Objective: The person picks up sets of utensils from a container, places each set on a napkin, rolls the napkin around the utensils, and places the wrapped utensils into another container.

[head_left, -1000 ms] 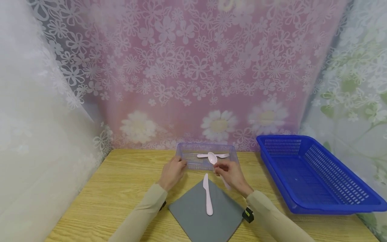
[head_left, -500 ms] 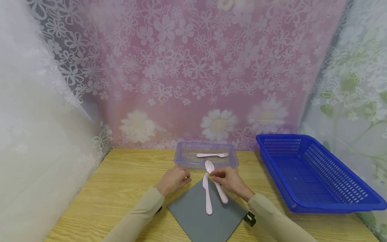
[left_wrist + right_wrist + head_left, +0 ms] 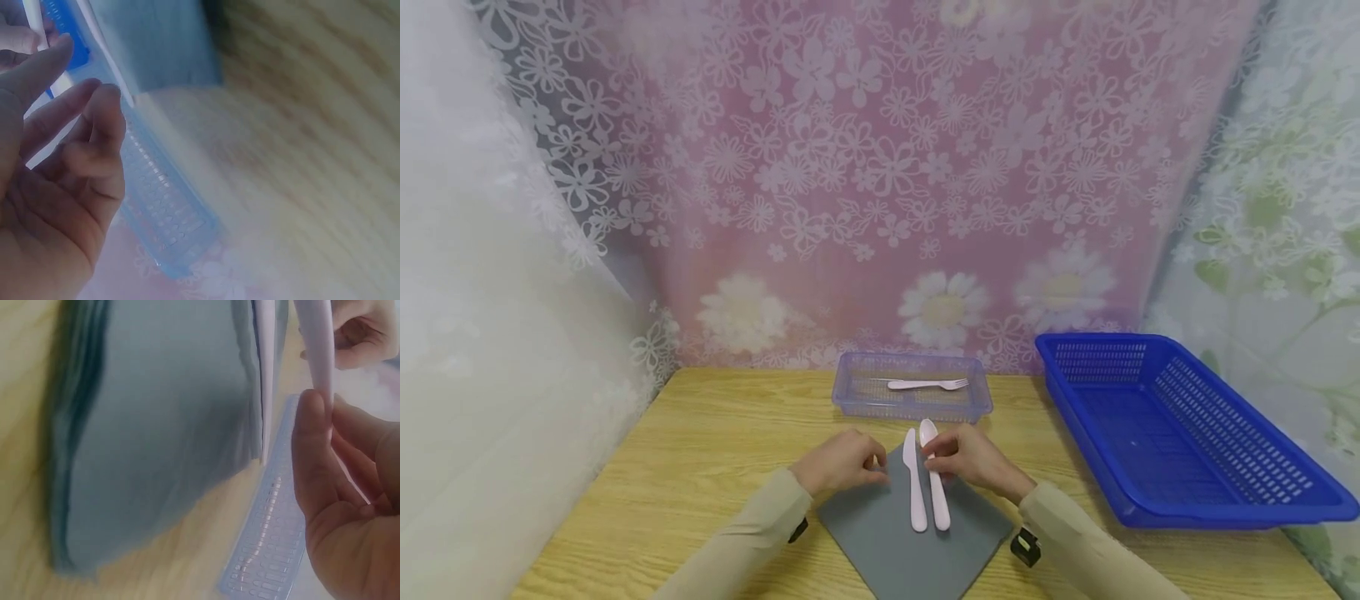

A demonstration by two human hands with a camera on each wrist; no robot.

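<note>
A light pink plastic spoon [image 3: 938,500] is pinched between thumb and fingers of my right hand [image 3: 973,460], near the neck, bowl pointing away. It is over a folded grey cloth napkin [image 3: 887,533], and in the right wrist view the spoon [image 3: 317,350] appears raised off the cloth. Beside it, a matching knife [image 3: 917,496] lies on the napkin, nearly parallel. My left hand [image 3: 846,461] hovers by the napkin's left side, fingers loosely bent, and the left wrist view shows nothing in that hand [image 3: 69,162].
Behind the napkin stands a shallow see-through plastic basket [image 3: 910,413] with a pink fork [image 3: 925,385] lying in it. A large blue plastic basket [image 3: 1097,454] stands at the right. Flowered curtains [image 3: 820,167] hang behind the wooden table [image 3: 647,492].
My right hand has brought the spoon from above the see-through basket toward me, over the napkin, and turned it alongside the knife. The left hand has left the basket's edge and come nearer.
</note>
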